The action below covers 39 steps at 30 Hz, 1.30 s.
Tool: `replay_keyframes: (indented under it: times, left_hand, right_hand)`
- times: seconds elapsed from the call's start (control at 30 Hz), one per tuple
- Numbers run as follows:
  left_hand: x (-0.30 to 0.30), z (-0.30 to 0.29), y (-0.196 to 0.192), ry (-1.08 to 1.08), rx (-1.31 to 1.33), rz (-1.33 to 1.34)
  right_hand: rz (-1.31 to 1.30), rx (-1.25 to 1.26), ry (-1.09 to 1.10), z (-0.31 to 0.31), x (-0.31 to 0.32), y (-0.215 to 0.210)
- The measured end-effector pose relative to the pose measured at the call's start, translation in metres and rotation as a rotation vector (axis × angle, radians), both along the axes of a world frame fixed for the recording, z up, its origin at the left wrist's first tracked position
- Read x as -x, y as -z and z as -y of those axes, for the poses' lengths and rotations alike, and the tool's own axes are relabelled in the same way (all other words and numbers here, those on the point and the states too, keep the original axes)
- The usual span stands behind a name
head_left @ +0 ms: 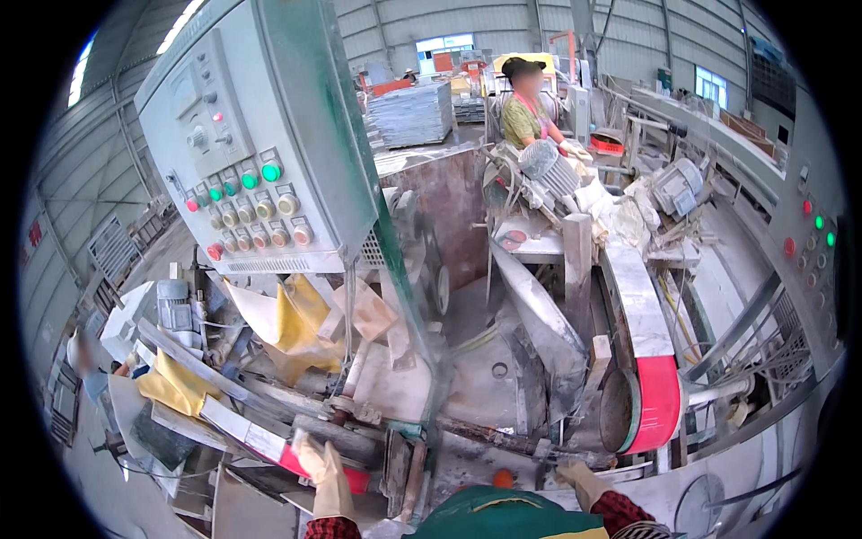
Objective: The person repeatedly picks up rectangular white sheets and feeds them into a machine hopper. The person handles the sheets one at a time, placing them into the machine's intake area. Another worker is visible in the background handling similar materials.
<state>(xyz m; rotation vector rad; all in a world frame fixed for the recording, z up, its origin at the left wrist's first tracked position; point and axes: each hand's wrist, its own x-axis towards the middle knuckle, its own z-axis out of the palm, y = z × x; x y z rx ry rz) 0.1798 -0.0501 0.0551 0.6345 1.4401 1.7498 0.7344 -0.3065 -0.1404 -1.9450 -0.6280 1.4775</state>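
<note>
My left hand point(325, 476), in a cream work glove with a red-and-black checked sleeve, reaches forward at the lower left. Its fingers are stretched out and apart, over the red part of a belt point(357, 480) on the left machine; whether it touches the belt is unclear. My right hand point(585, 487), gloved alike, is at the lower right beside a dirty metal bar point(503, 437). Its fingers are small and partly hidden, so their grip does not show. Between the hands is my green apron point(503, 516), with a small orange round thing point(503, 478) just beyond it.
A grey control cabinet point(242, 144) with buttons hangs at upper left. Right stands a red-and-white belt point(655, 404) on a drum. Yellow cloths point(301, 328) drape the left machine. A co-worker point(530, 108) in pink and green is behind motors point(548, 166); another person point(90, 373) is far left.
</note>
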Motion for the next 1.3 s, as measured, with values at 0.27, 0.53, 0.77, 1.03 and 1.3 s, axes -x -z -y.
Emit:
replay_keyframes:
  times: [0.27, 0.53, 0.77, 1.03, 1.3]
  left_hand:
    - [-0.181, 0.029, -0.115, 0.552, -0.443, -1.171]
    - [-0.245, 0.045, -0.152, 1.004, -0.67, -1.109]
    - [-0.055, -0.007, -0.07, 0.526, -0.117, -1.521]
    - [0.055, 0.035, 0.017, 0.11, 0.612, -1.853]
    - [0.091, 0.031, 0.055, 0.071, 0.558, -1.933]
  right_hand:
    - [-0.649, -0.454, -0.01, -0.16, 0.146, -0.239]
    - [-0.483, -0.803, 0.198, -0.169, 0.154, -0.265]
    - [-0.04, -0.655, 0.845, -0.132, 0.002, -0.205]
    - [0.116, -0.55, 1.23, -0.078, -0.133, -0.214]
    - [0.058, -0.655, 1.423, -0.1, -0.195, -0.203]
